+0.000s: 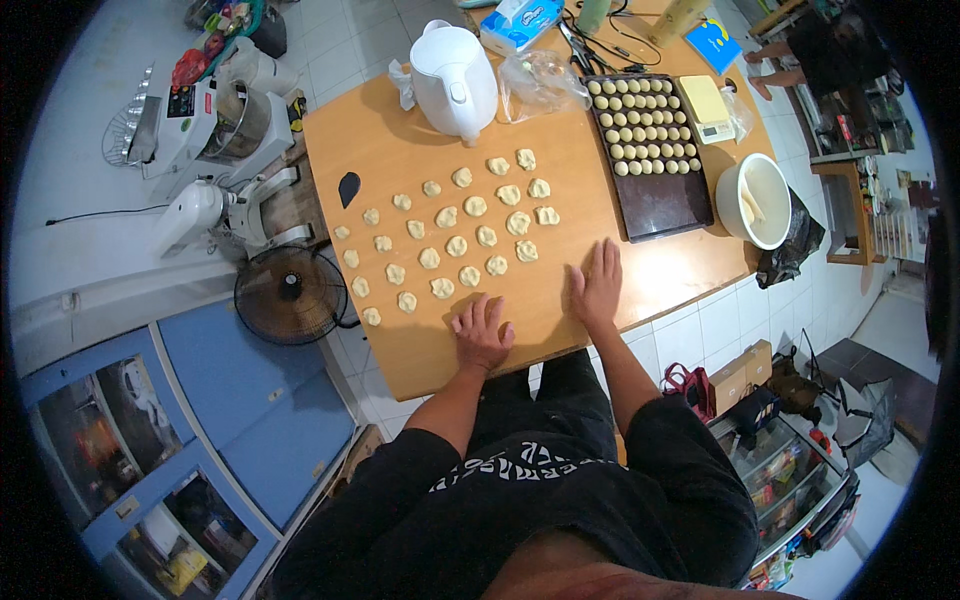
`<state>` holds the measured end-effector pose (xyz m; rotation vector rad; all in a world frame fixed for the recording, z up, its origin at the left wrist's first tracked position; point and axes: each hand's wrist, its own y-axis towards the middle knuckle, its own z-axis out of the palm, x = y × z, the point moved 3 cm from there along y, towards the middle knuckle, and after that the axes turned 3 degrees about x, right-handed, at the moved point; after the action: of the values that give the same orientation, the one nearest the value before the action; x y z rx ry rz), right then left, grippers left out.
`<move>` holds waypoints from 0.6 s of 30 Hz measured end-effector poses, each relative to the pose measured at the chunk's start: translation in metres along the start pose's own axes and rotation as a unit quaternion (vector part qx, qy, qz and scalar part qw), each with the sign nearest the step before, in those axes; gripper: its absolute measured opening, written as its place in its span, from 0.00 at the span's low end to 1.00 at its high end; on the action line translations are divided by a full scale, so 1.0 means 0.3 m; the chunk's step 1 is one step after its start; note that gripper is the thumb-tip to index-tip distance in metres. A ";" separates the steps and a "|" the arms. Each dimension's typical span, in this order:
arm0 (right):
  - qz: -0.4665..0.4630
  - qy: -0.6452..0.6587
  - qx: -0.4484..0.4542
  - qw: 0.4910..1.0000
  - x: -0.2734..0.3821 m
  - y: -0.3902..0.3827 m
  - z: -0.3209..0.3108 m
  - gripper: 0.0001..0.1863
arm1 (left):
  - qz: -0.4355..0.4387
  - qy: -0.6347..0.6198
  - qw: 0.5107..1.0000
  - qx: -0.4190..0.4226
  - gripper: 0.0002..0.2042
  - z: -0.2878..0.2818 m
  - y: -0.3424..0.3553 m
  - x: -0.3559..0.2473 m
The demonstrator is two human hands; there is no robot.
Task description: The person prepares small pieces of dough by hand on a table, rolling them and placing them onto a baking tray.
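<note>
Rows of several flattened, uneven pieces of pale dough (447, 217) are spread over the wooden table (400, 355). My left hand (482, 330) rests near the table's front edge, just below the dough, its fingers apart and slightly bent, holding nothing that I can see. Further right, my right hand (598, 285) lies on the tabletop with fingers extended, empty, beside the rightmost pieces. Behind it, a dark tray (664, 205) carries rows of round dough balls (640, 136) in its far part. A small black scraper (349, 188) sits at the left of the dough.
A white kettle (452, 80), plastic bag (535, 88), scissors (580, 55), yellow scale (706, 105) and white bowl (743, 200) line the back and right. Mixers (235, 125), a fan (280, 295) and blue cabinet (240, 400) stand left. Another person's legs (780, 65) show top right.
</note>
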<state>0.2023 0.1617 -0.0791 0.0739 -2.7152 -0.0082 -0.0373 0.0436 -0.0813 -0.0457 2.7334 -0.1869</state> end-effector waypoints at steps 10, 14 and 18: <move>-0.104 0.021 0.083 0.991 -0.002 -0.180 0.001 0.38 | 0.000 0.024 1.000 -0.020 0.30 -0.023 -0.006 0.001; -0.027 0.008 0.007 1.000 0.004 0.019 0.008 0.37 | -0.001 0.027 1.000 -0.017 0.30 -0.007 -0.005 -0.003; -0.090 0.015 0.054 0.994 0.098 -0.053 0.053 0.39 | 0.005 0.025 0.999 -0.024 0.30 -0.005 0.002 -0.006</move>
<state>0.1698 0.1442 -0.0817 0.3477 -2.6690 0.0873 -0.0363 0.0445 -0.0792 -0.0405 2.7871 -0.1219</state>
